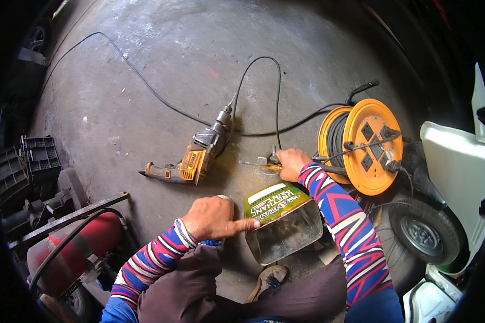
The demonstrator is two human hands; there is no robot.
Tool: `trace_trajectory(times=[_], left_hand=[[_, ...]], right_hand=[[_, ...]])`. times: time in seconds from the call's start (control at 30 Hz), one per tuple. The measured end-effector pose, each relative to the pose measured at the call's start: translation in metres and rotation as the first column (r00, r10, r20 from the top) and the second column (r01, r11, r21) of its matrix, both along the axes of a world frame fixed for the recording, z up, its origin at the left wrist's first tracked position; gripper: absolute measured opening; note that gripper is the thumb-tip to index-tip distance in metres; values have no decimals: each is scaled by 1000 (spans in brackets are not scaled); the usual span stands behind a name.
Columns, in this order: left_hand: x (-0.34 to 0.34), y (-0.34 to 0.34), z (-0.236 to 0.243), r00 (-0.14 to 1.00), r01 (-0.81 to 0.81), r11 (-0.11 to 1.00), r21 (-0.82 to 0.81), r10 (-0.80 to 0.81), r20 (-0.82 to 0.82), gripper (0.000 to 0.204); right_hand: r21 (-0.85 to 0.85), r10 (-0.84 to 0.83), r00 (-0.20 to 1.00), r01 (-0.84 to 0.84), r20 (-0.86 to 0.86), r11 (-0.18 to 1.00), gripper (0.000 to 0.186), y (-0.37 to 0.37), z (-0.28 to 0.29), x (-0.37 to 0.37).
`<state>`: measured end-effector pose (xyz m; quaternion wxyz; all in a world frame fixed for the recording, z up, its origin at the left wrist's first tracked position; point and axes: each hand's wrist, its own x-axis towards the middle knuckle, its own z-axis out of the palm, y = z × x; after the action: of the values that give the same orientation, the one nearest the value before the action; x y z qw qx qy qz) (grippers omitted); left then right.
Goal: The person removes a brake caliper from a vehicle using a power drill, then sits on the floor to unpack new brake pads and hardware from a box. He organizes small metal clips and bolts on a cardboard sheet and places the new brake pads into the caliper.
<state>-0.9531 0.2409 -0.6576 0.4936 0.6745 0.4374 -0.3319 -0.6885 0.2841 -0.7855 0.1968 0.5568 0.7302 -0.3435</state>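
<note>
My left hand (209, 218) has its fingers curled in and its thumb stretched out to the right. The thumb touches the rim of a cut-open metal paint tin (272, 202) with a green label. Its open mouth faces me. Anything inside the curled fingers is hidden. Beyond the tin, my right hand (292, 164) is closed round an orange-handled hand tool (272, 167) with a metal head, whose exact kind I cannot make out. To the left, a yellow and grey power drill (199, 153) lies on the floor, its bit pointing away.
An orange cable reel (374, 145) with sockets stands right of my right hand. Its black cable (277, 81) loops over the concrete floor (161, 48). A red tank (78, 250) and black plastic crates (40, 159) are at left; a wheel (423, 234) and white panels (452, 167) at right.
</note>
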Motion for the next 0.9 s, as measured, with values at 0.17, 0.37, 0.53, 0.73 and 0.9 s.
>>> trace_trajectory(times=[0.17,0.37,0.53,0.73,0.9], left_hand=[[19,-23,-4,926,0,973,233,-87,367,69],[-19,-5,-7,861,-270,929,254,115,496,37],[-38,-2,-10,834,-399,899,180,274,478,25],[-23,0,-2,912,-286,880,379,128,391,40],[-3,5,3,938,-191,865,465,20,347,35]], right_hand=[[23,-118,993,118,-1,993,30,2,-14,-4],[-44,-129,974,123,-184,991,46,28,-43,-26],[-407,-541,695,372,-474,834,84,51,-29,-18],[-252,-567,346,642,-748,724,49,6,45,34],[-357,-704,190,754,-684,551,41,-122,109,82]])
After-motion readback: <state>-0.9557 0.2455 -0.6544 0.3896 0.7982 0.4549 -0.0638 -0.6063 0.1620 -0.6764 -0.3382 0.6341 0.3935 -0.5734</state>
